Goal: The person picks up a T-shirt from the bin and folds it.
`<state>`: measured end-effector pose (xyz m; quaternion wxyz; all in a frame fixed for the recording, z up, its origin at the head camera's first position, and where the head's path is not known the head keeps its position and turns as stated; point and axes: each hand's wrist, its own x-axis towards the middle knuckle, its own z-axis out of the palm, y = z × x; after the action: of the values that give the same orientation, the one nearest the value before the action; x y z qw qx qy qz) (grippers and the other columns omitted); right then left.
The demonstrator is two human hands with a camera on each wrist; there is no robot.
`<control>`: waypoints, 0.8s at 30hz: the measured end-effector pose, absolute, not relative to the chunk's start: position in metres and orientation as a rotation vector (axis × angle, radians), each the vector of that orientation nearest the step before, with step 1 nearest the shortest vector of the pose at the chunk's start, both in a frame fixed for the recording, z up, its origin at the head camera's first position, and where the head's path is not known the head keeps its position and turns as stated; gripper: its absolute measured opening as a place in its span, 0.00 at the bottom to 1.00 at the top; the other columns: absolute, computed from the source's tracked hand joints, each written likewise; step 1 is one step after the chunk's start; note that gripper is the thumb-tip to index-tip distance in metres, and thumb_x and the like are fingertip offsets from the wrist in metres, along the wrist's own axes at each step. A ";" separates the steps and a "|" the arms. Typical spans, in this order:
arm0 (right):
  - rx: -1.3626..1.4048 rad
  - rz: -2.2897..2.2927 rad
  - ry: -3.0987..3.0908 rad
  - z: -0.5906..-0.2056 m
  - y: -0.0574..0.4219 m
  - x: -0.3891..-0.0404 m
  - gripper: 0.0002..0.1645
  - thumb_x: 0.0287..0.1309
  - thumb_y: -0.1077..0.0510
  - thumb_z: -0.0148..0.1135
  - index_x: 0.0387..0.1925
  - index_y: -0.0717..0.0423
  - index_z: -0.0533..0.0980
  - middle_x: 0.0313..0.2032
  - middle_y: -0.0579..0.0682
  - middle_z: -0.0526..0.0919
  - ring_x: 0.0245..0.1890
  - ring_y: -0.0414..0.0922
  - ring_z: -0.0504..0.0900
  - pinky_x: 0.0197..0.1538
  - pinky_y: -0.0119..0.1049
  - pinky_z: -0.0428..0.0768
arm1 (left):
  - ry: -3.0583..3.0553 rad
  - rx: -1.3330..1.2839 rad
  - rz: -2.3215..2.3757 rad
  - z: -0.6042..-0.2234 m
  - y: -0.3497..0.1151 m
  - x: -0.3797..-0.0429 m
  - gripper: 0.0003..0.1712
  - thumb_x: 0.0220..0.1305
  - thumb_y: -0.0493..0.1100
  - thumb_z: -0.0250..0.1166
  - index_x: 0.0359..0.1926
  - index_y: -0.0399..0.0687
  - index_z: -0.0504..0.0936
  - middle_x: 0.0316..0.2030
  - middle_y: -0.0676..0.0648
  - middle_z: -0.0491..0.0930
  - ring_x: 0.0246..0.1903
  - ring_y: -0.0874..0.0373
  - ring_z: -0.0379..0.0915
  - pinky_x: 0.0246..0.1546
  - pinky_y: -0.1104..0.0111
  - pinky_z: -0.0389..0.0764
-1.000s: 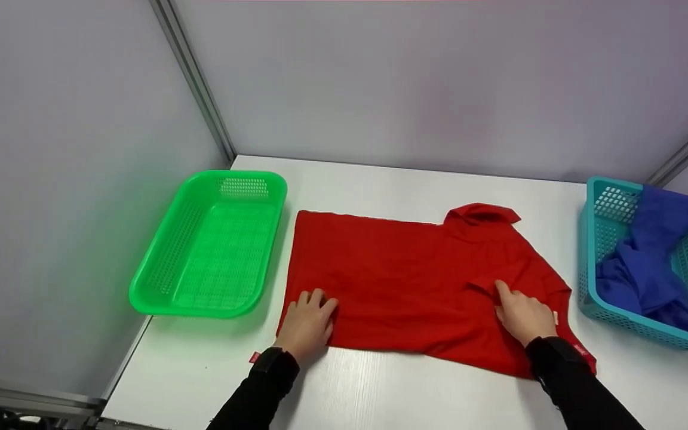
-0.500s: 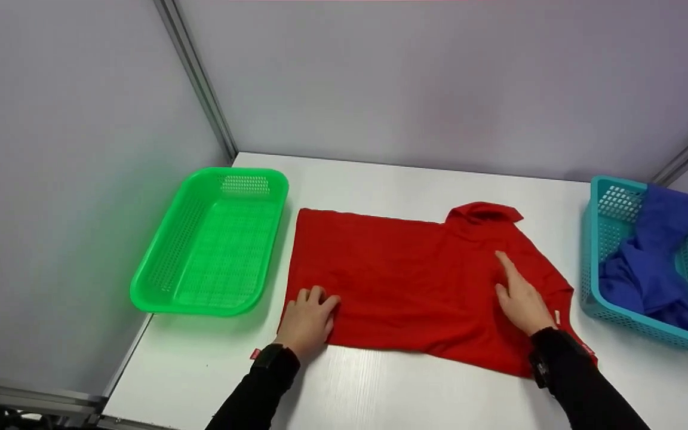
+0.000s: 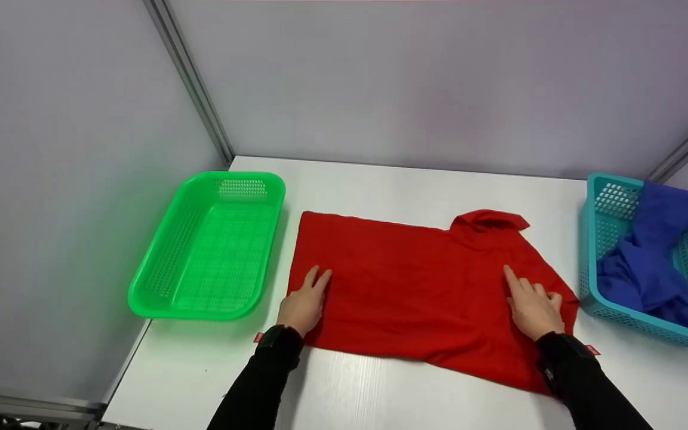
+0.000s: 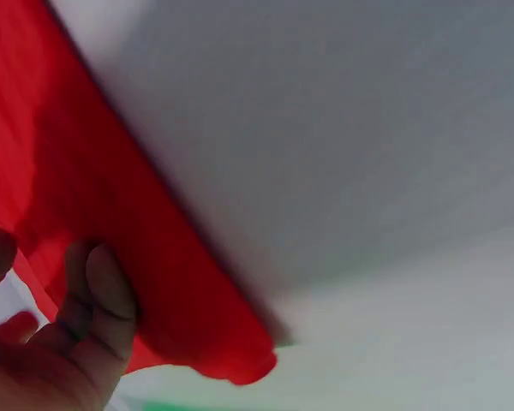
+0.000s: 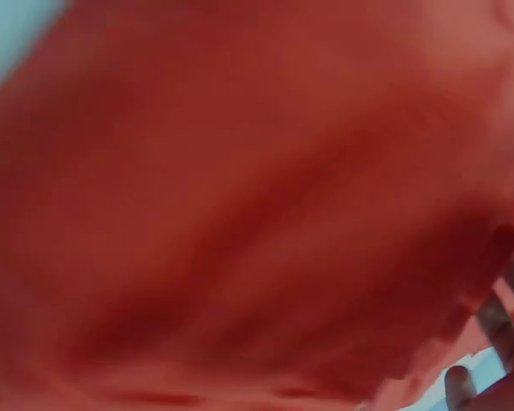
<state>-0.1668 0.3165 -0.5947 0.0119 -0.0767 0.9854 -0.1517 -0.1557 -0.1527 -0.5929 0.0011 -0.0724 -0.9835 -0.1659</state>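
Observation:
A red collared shirt [image 3: 392,280] lies folded lengthwise on the white table, its collar [image 3: 487,222] at the far right side and its straight hem end on the left. My left hand [image 3: 302,306] rests on the hem end, index and middle fingers reaching forward over the cloth. In the left wrist view, bent fingertips [image 4: 111,278] lie near the shirt's edge. Below the collar, my right hand [image 3: 532,307] touches the cloth with its index finger straight and the other fingers more bent. The right wrist view is mostly blurred red cloth [image 5: 240,214], with fingers at its lower right.
A green basket [image 3: 260,275] with nothing in it stands left of the shirt. On the right, a teal basket [image 3: 586,251] holds a crumpled blue garment [image 3: 648,269]. Grey walls [image 3: 415,83] close off the table's back and left side.
My left hand has moved forward across the cloth, its fingers straightening. My right hand let go of a crease, reached forward, then drew back slightly. The shirt's right end has shifted, and a white label there is hidden.

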 end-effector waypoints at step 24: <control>-0.268 -0.339 3.161 -0.596 0.314 -0.177 0.26 0.62 0.68 0.60 0.63 0.65 0.75 0.50 0.75 0.78 0.59 0.79 0.70 0.68 0.88 0.47 | -3.134 -0.283 -0.168 -0.584 -0.149 -0.173 0.15 0.70 0.37 0.68 0.55 0.42 0.80 0.51 0.37 0.82 0.54 0.38 0.79 0.56 0.43 0.81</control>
<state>-0.1773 0.3137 -0.5956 -0.0243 -0.0839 0.9905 -0.1063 -0.1735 -0.1490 -0.5841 -0.0048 -0.0899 -0.9945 -0.0533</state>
